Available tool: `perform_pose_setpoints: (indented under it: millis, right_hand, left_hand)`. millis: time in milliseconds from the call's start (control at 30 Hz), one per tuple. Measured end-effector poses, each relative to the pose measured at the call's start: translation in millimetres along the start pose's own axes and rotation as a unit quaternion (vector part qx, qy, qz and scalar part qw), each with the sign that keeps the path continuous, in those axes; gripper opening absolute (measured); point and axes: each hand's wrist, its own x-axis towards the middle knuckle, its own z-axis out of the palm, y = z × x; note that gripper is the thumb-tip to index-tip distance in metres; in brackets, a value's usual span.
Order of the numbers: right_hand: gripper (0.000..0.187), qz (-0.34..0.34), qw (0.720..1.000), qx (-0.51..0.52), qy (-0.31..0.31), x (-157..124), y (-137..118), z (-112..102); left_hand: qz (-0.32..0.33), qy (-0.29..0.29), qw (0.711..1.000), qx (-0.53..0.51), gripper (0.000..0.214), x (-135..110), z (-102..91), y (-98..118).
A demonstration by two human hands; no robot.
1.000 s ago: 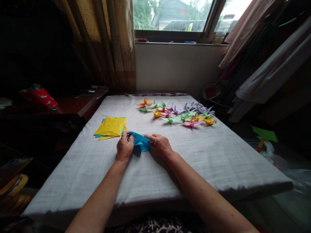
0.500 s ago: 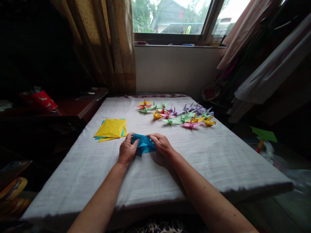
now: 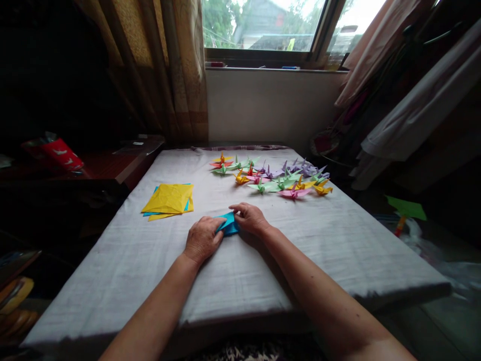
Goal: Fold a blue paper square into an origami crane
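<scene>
At center frame, a left hand (image 3: 203,237) clamps folded blue paper (image 3: 228,221) beneath its thumb, while the right hand (image 3: 252,219) touches the paper's right edge, fingers bent, any pinch unclear; a yellow-topped paper stack (image 3: 169,198) lies at left, paper cranes (image 3: 281,185) right of upper center.

No readable text, label, brand, number or sign anywhere in the head view.

Tablecloth (image 3: 338,240) was white. Folded paper (image 3: 229,223) on tablecloth was blue. Paper stack (image 3: 168,198), tablecloth's left, showed yellow and blue. Paper cranes (image 3: 295,193), tablecloth's far side, were purple, mint, pink, yellow, orange, red. Container (image 3: 64,154) left of tablecloth was red, white bird pattern.
</scene>
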Motion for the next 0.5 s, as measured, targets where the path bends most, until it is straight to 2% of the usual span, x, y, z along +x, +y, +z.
perform_pose_setpoints:
  millis: [200, 400, 500]
  right_hand:
    - [0.034, -0.084, 0.994, -0.049, -0.043, 3.8, 7.6, -3.8]
    - [0.026, -0.11, 0.987, -0.107, -0.051, 6.4, 8.8, -2.5]
    - [0.023, -0.129, 0.981, -0.13, -0.059, 8.2, 7.9, -3.3]
  left_hand:
    - [0.074, -0.005, 0.996, 0.049, 0.025, 0.6, -5.0, -0.3]
    - [0.118, -0.032, 0.988, 0.094, 0.02, 9.5, -11.0, -5.3]
    - [0.152, -0.024, 0.98, 0.124, 0.023, 9.8, -10.1, -11.3]
